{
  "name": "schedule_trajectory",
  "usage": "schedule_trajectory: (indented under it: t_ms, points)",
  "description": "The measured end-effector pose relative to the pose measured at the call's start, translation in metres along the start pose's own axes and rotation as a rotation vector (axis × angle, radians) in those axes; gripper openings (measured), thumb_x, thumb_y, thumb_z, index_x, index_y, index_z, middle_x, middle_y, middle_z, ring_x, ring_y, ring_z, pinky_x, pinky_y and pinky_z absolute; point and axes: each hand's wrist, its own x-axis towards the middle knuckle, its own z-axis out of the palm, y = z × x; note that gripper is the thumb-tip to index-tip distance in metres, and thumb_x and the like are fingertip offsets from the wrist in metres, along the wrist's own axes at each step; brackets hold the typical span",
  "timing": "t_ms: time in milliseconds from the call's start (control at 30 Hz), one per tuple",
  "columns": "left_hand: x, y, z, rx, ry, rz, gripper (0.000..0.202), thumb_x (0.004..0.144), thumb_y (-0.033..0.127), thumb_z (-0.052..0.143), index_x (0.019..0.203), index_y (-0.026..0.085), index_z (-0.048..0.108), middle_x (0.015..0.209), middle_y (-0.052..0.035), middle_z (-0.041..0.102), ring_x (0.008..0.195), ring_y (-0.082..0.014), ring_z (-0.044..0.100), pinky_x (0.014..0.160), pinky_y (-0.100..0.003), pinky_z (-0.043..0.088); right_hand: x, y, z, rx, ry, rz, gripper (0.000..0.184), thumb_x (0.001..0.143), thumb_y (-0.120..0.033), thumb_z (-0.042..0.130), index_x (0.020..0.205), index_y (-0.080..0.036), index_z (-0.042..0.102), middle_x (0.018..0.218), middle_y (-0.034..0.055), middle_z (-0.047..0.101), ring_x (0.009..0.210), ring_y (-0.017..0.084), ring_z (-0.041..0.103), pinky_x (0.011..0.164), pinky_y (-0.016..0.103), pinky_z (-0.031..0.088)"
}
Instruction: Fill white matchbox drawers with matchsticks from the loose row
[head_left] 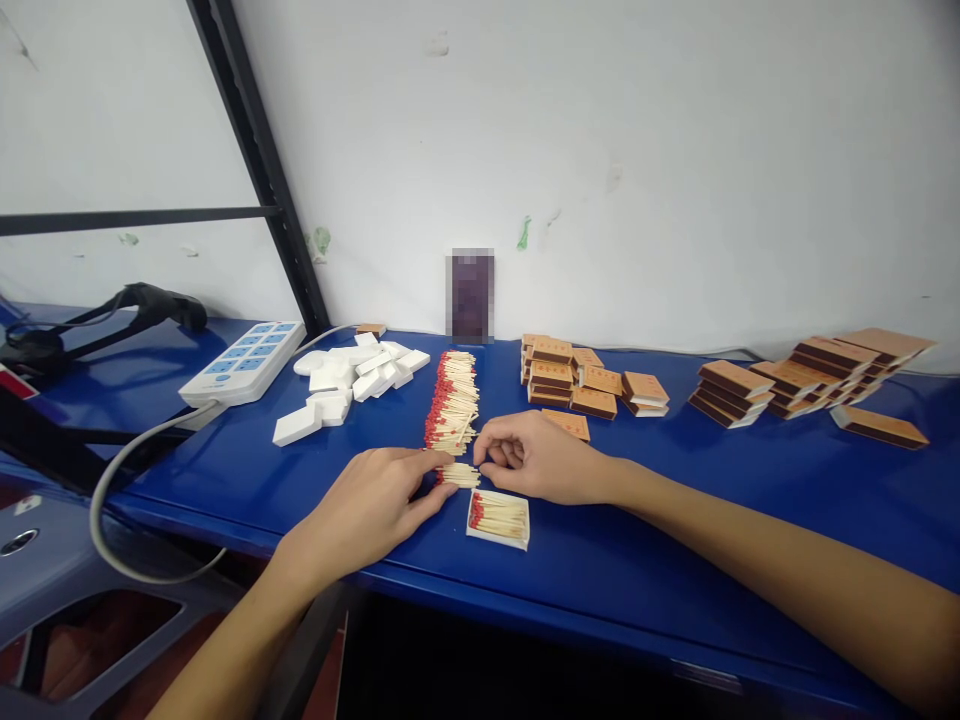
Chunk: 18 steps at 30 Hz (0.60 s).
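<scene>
My left hand (pixel 367 505) and my right hand (pixel 536 460) meet over a small bunch of matches (pixel 457 474) on the blue table (pixel 675 520), fingers pinched on its two ends. A long row of red-tipped matches (pixel 452 400) stretches away behind the bunch. Just in front of my hands lies an open white inner tray (pixel 499 519) partly filled with matches. One orange matchbox sleeve (pixel 566 424) lies beside my right hand.
A heap of empty white trays (pixel 352 380) lies at the left, next to a white power strip (pixel 244 362) with a grey cable (pixel 120 470). Stacks of orange matchboxes (pixel 577 378) stand behind; more stacks (pixel 810 375) sit at the far right. A dark blurred object (pixel 469 296) leans on the wall.
</scene>
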Motion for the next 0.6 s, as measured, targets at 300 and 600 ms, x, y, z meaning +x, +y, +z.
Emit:
schedule_trajectory:
  t_ms: [300,600]
  points:
    - [0.0000,0.0004,-0.0005,-0.014,0.007,0.018,0.030,0.098,0.039,0.045,0.111,0.022,0.065,0.070,-0.0002,0.063,0.066,-0.0171,0.061,0.059,-0.025,0.037,0.0006,-0.0019,0.0020,-0.052,0.040,-0.008,0.009,0.081,-0.022,0.059,0.078,-0.016,0.065,0.057,-0.0050,0.048,0.051,0.008,0.040,0.051,0.021,0.034]
    - [0.0009,0.0018,-0.0007,-0.034,0.003,0.002,0.023,0.098,0.033,0.045,0.100,0.022,0.066,0.070,0.0012,0.063,0.059,-0.0142,0.056,0.056,-0.023,0.033,0.0017,-0.0086,0.0014,-0.082,0.025,0.013,0.016,0.085,-0.024,0.058,0.085,-0.017,0.072,0.066,-0.0014,0.057,0.055,0.009,0.046,0.053,0.022,0.035]
